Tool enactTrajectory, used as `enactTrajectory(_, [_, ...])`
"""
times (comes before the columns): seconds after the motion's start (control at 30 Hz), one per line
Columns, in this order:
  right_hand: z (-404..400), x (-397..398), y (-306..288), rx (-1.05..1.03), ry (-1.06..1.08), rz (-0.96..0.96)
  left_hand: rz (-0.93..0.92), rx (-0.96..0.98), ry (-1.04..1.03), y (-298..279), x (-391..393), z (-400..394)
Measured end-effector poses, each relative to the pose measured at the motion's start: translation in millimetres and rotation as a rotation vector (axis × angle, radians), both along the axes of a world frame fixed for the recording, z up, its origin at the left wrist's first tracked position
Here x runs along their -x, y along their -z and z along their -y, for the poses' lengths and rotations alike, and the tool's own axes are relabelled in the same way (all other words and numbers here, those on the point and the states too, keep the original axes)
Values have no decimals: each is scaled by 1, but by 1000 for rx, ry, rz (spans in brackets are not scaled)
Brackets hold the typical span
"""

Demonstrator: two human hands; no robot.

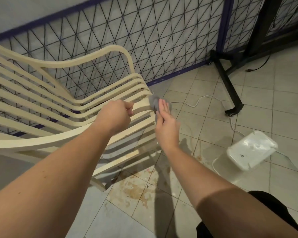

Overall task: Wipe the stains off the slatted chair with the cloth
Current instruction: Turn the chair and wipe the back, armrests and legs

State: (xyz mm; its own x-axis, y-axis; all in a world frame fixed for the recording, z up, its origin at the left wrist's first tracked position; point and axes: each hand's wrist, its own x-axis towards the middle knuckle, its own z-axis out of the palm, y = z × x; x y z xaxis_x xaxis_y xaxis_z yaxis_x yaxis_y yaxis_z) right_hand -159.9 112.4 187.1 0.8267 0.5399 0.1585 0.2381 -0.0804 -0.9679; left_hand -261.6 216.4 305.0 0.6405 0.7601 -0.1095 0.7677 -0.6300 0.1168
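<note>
Our right hand (165, 121) presses a grey cloth (153, 103) flat against the front edge of the cream slatted chair (46, 100), fingers held straight and together, the cloth bunched between palm and the curved slat ends. Just left of it, our left hand (116, 115) curls around 1 of the seat slats near that same front edge, gripping it. Both bare forearms reach in from the near edge of the scene. The chair stands at left, its back and armrest toward a blue-framed wire-mesh panel (127, 40) along the far wall. Brown stains (136, 189) mark the pale floor tiles (258, 100) below the seat's front, near the chair's near leg. At right, a white plastic container (251, 149) sits tilted on the tiles, well apart from the chair. A thin white cable (196, 102) trails across the floor from behind the cloth toward a black metal stand (229, 83) at far right. Dark fabric (272, 203) shows beside our right arm at the near right corner.
</note>
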Motion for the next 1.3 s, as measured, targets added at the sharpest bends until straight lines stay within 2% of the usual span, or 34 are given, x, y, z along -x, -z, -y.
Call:
enactTrajectory(0.07, [-15, 11, 16, 8, 157, -39, -3, -4, 7, 2, -1, -1])
enactTrajectory(0.13, [-22, 14, 33, 110, 279, -195, -1, -35, 3, 5, -2, -3])
enactTrajectory(0.2, [-22, 16, 53, 229, 271, -308, 8, -68, -4, 9, -2, -5])
enactTrajectory(0.33, [-26, 11, 66, 239, 285, -553, 21, -97, 22, 14, -1, -7])
enactTrajectory(0.43, [-33, 17, 37, 128, 337, -458, 27, -109, 25, 15, -1, -5])
enactTrajectory(0.53, [-26, 23, 31, 110, 215, -378, 34, -107, 18, 13, -1, -2])
enactTrajectory(0.67, [17, 7, 66, 279, 17, -422, 53, -15, -29, 4, 0, 5])
enactTrajectory(0.73, [40, -4, 82, 296, -12, -436, 74, 43, -41, 1, 7, 5])
enactTrajectory(0.83, [64, -19, 90, 190, 16, -593, 33, 132, -30, -6, 30, 9])
enactTrajectory(0.9, [71, -24, 83, 87, 18, -682, -59, 174, -16, -13, 48, 10])
enactTrajectory(0.97, [73, -25, 69, 35, -6, -627, -156, 190, -26, -21, 57, 11])
enactTrajectory(1.03, [70, -20, 44, 24, -83, -462, -186, 199, -14, -26, 55, 15])
enactTrajectory(1.13, [57, -2, -3, -43, -268, -204, -162, 215, 11, -29, 39, 29])
enactTrajectory(1.2, [43, 9, -23, -99, -365, -37, -146, 150, 23, -26, 32, 37])
enactTrajectory(1.3, [30, 28, -16, -147, -452, 88, -95, 47, 6, -21, 33, 43])
